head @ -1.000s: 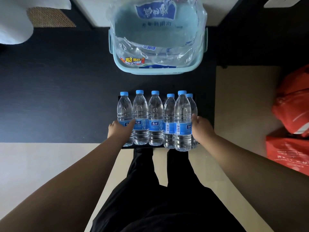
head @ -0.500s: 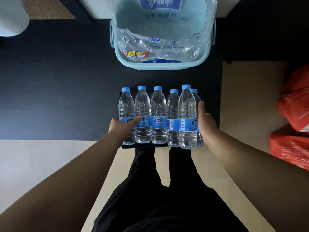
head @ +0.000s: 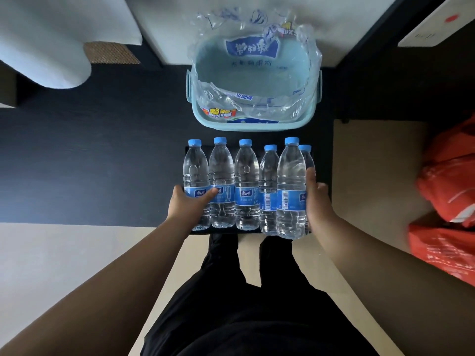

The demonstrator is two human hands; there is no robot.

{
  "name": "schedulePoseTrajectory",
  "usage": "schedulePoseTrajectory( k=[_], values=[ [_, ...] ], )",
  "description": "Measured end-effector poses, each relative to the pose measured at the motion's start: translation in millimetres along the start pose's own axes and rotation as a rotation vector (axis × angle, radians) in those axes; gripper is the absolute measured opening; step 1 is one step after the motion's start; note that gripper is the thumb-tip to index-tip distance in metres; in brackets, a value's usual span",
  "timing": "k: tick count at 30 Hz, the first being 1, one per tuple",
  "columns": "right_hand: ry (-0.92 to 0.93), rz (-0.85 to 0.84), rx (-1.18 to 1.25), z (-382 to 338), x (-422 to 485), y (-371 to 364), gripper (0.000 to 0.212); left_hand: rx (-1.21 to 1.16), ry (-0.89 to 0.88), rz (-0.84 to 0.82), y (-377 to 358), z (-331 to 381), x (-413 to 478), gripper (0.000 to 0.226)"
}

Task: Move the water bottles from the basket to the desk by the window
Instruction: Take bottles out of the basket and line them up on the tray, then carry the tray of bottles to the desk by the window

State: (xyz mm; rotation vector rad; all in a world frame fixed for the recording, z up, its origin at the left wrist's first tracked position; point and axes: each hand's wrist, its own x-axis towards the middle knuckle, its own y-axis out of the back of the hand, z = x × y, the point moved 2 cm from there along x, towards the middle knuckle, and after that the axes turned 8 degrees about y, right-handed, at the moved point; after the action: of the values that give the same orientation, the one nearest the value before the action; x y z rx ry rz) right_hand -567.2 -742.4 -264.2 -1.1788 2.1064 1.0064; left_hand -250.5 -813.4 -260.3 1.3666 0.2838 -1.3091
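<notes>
Several clear water bottles [head: 246, 186] with blue caps and blue labels stand in a tight row on the black desk [head: 90, 170], near its front edge. My left hand [head: 187, 204] presses against the leftmost bottle [head: 195, 186], thumb across its label. My right hand [head: 314, 199] lies flat against the right end of the row, beside the nearest right bottle [head: 291, 191]. Behind the row sits a pale blue basket [head: 253, 124] holding only crumpled clear plastic wrap [head: 252, 104]; no bottles show inside.
A white cloth-covered shape [head: 43, 47] and a woven mat [head: 110, 52] lie at the desk's far left. Red plastic bags [head: 447, 201] sit on the floor to the right. My legs in black trousers stand below the desk's front edge.
Both hands stay pressed on the ends of the bottle row. The view has tilted up a little, showing more of the basket and wall beyond it.
</notes>
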Motion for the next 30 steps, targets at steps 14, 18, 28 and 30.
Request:
schedulePoseTrajectory(
  k=[14, 18, 28, 30],
  values=[
    [0.207, -0.126, 0.012, -116.0, -81.5, 27.0, 0.124, 0.044, -0.136, 0.026, 84.3, 67.5, -59.7, 0.09],
    [0.233, -0.111, -0.008, -143.0, -100.0, 27.6, 0.118, 0.012, -0.171, -0.004, 108.9, 81.3, -68.7, 0.091],
    [0.315, -0.092, -0.026, -169.2, -140.2, 7.0, 0.136, -0.035, -0.248, 0.046, 166.4, 95.6, -84.7, 0.09],
    [0.329, -0.112, -0.048, -170.1, -145.4, 3.0, 0.121, -0.045, -0.259, 0.065, 175.1, 92.1, -89.0, 0.09]
  ],
)
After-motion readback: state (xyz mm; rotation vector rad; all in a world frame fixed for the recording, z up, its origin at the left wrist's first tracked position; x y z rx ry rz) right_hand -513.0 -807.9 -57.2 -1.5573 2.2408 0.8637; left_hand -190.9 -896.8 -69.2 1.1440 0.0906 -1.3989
